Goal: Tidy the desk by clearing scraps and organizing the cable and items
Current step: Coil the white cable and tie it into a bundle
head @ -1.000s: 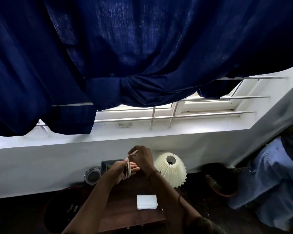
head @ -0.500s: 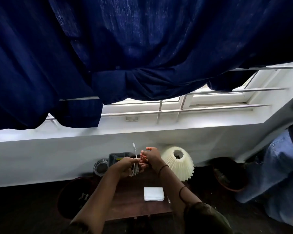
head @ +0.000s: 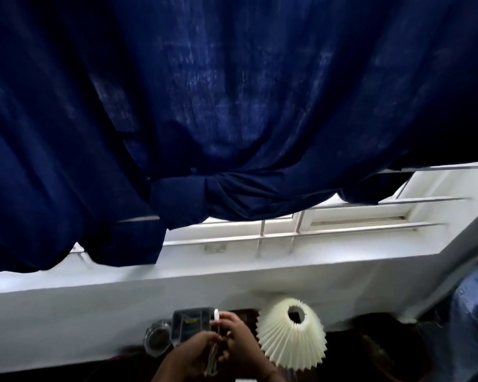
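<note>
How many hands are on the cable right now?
2: left hand grips the coiled cable from the left, right hand pinches it from the right, near the bottom edge.

A dark blue curtain fills most of the view, knotted at its middle above a white window sill with metal bars. Below — a pleated cream lampshade stands against the wall, and blue denim shows at the right edge.
</note>
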`<state>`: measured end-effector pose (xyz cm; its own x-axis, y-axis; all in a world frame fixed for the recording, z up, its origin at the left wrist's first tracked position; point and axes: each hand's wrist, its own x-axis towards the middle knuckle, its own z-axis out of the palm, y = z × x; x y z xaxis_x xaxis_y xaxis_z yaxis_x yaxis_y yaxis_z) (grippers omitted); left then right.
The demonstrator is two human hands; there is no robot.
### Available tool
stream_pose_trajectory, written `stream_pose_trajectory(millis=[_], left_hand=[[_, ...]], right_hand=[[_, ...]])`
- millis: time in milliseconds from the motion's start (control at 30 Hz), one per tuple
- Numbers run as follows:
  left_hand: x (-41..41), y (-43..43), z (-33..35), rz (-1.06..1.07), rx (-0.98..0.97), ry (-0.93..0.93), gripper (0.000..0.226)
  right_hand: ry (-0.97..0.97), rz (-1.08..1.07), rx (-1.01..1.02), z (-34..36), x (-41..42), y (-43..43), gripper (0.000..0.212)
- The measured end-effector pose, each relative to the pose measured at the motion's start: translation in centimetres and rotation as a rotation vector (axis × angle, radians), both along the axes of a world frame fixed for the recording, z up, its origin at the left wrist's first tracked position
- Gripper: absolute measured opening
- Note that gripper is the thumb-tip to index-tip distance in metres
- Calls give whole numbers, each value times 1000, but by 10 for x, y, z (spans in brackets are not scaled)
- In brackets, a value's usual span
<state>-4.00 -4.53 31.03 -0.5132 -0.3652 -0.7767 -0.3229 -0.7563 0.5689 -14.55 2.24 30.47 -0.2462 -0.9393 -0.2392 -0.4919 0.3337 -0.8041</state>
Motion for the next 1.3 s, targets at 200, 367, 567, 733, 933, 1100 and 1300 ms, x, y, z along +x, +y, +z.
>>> stream_pose_trajectory(millis=[200, 367, 567, 733, 933, 1100, 1300], left_hand=[[1, -13, 15, -36, 26, -16, 37], [-4, -16, 20, 85, 133, 127, 41], [-10, -15, 22, 181, 181, 181, 50], [-9, -8, 18, 268, 161, 179, 59], [-13, -13, 28, 311, 8, 155, 49], [-8, -15, 25, 224, -81, 91, 47], [-1, -15, 18, 109, -153, 64, 45]], right_hand=[[-64, -92, 39, 1, -7, 3, 26], [-112, -182, 5, -4, -13, -2, 24], [-396, -357, 49, -5, -13, 1, 20], [-521, -417, 76, 7, -1, 0, 26], [-615, -441, -24, 25, 9, 1, 26], [-592, -355, 23, 28, 9, 4, 21], [-166, -286, 15, 30, 14, 2, 21]])
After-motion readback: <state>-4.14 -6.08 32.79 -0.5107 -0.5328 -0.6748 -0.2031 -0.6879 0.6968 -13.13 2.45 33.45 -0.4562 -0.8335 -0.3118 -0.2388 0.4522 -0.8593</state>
